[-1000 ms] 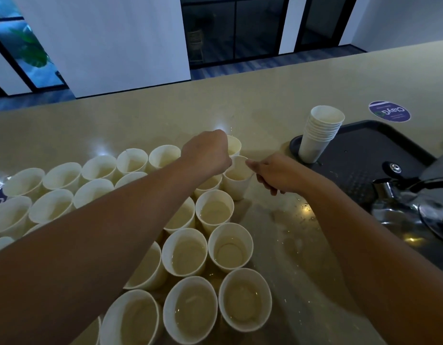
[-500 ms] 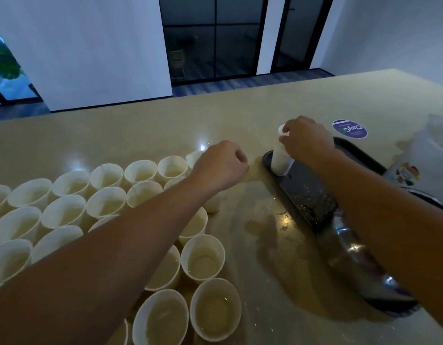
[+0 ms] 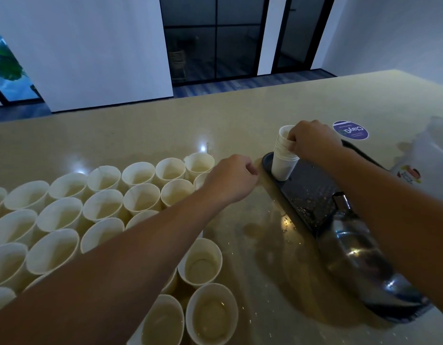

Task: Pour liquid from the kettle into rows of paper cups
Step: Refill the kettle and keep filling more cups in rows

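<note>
Several white paper cups [image 3: 141, 197] stand in rows on the beige counter [image 3: 145, 135], many with pale liquid in them. A stack of empty cups [image 3: 282, 165] stands at the near-left corner of a black tray [image 3: 310, 192]. My right hand [image 3: 312, 139] pinches the top cup of that stack at its rim. My left hand [image 3: 230, 180] hovers curled over the right end of the cup rows, holding nothing that I can see. The steel kettle [image 3: 352, 250] sits on the tray under my right forearm, partly hidden.
A round purple sticker [image 3: 349, 130] lies on the counter beyond the tray. A translucent plastic jug [image 3: 429, 155] with a colourful label stands at the far right. Wet patches glisten on the counter [image 3: 265, 235] between cups and tray. The counter's far edge meets a dark floor.
My right hand left the cup at the end of the rows and moved right to the stack on the tray, gripping its top cup. My left hand stayed over the rows.
</note>
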Motion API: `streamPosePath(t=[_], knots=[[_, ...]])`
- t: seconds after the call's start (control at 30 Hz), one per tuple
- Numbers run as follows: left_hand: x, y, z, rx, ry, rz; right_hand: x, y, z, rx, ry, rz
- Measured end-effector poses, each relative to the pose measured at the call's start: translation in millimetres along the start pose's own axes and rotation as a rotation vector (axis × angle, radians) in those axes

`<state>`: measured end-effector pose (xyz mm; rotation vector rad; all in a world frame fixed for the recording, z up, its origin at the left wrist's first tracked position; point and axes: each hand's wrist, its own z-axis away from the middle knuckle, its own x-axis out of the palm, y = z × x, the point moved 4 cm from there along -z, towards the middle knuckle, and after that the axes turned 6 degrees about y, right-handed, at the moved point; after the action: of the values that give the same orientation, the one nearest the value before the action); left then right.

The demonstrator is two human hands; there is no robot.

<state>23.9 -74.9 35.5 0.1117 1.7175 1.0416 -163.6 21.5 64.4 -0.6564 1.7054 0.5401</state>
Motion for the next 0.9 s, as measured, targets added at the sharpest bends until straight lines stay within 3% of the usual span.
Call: streamPosePath(t=[0.2,0.37,0.57,0.7,0.9], knots=[[-0.3,6.3,5.9,0.004,-0.009,-0.006,-14.2,7.7,3.9,0.005,0.035,-0.103],[-10.9,16.4,10.7,0.034,0.025,0.014,-47.1,8.1,11.8,0.031,0.252,-0.171],[-37.9,36.4,30.8,0.098,0.097,0.084,-110.7,-15.2,46.0,-0.062,0.475,-0.307],[-53.7,47.6,54.9,0.135,0.175,0.218,-135.1,-31.8,90.4,-0.121,0.415,-0.466],[-41.3,46.0,97.7,0.161,0.183,0.380,-101.9,-53.0,153.8,-0.224,0.072,-0.540]])
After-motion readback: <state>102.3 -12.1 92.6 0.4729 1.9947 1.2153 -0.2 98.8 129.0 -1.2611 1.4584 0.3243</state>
